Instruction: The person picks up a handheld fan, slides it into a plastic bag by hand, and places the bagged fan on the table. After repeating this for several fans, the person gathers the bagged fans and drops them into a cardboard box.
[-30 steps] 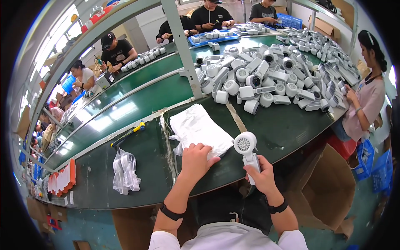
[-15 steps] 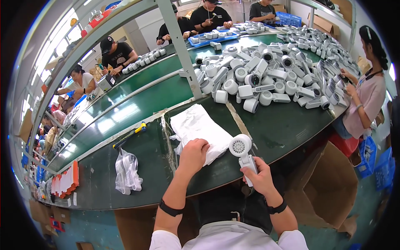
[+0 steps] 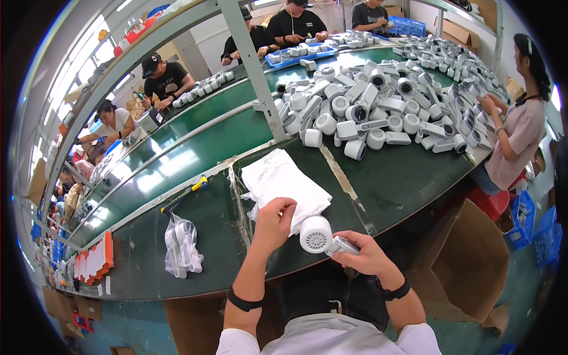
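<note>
My right hand (image 3: 368, 255) is wrapped around the handle of a white handheld fan (image 3: 316, 234). The fan's round head points left, and its slotted grille faces up toward me. My left hand (image 3: 274, 221) hovers over the near edge of a stack of white plastic bags (image 3: 285, 182), thumb and fingertips pinched together. Whether a bag edge is between those fingertips is too small to tell. On the table to the left lie clear bags with pale pieces inside (image 3: 182, 245).
A large heap of white fans (image 3: 378, 112) covers the table's far right. A yellow-and-black hammer (image 3: 184, 194) and orange-edged cards (image 3: 94, 260) lie left. An open cardboard box (image 3: 461, 260) stands right below the table edge. A metal post (image 3: 254, 71) rises ahead; several co-workers surround the conveyor.
My right hand has tipped the fan from upright to lying leftward, bringing its head down and left, close to my left hand. My left hand has barely moved.
</note>
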Demonstrator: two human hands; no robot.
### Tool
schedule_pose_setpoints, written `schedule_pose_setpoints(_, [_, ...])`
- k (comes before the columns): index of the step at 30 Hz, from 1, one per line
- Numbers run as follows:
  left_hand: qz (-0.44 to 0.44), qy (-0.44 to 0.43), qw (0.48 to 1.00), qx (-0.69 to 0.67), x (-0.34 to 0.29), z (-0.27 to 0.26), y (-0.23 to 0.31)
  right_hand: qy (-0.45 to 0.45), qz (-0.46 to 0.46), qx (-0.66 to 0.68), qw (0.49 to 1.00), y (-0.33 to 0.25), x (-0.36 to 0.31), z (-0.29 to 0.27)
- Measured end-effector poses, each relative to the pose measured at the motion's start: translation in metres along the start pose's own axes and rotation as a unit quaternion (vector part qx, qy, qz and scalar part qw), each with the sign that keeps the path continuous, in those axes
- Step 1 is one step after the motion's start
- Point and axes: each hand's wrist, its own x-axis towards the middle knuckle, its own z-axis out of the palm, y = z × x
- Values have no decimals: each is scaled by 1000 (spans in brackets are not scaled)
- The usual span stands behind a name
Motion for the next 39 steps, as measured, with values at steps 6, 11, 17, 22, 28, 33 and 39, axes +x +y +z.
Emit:
schedule_pose_setpoints(6, [-76, -39, 987, -135, -6, -6, 6, -31, 43, -20, 998, 3, -7, -7])
schedule_pose_setpoints(11, [-96, -64, 985, -128, -10, -7, 14, -78, -47, -117, 989, -3, -7, -5])
schedule_pose_setpoints(17, [-76, -79, 987, -119, -14, -17, 13, -63, -20, -185, 981, -13, 11, -3])
schedule_pose_setpoints(22, [-76, -102, 986, -108, -16, -24, 11, -107, -22, -256, 961, -20, 28, -4])
schedule_pose_setpoints(28, [-56, -74, 988, -123, -20, -31, 10, -66, -43, -293, 953, -12, 37, 2])
schedule_pose_setpoints(33, [24, -49, 996, -70, -25, -22, 15, 62, -8, -266, 962, -18, 29, 15])
schedule_pose_setpoints(39, [96, 43, 994, 31, -23, -17, 37, 40, -34, -301, 952, -18, 19, 14])
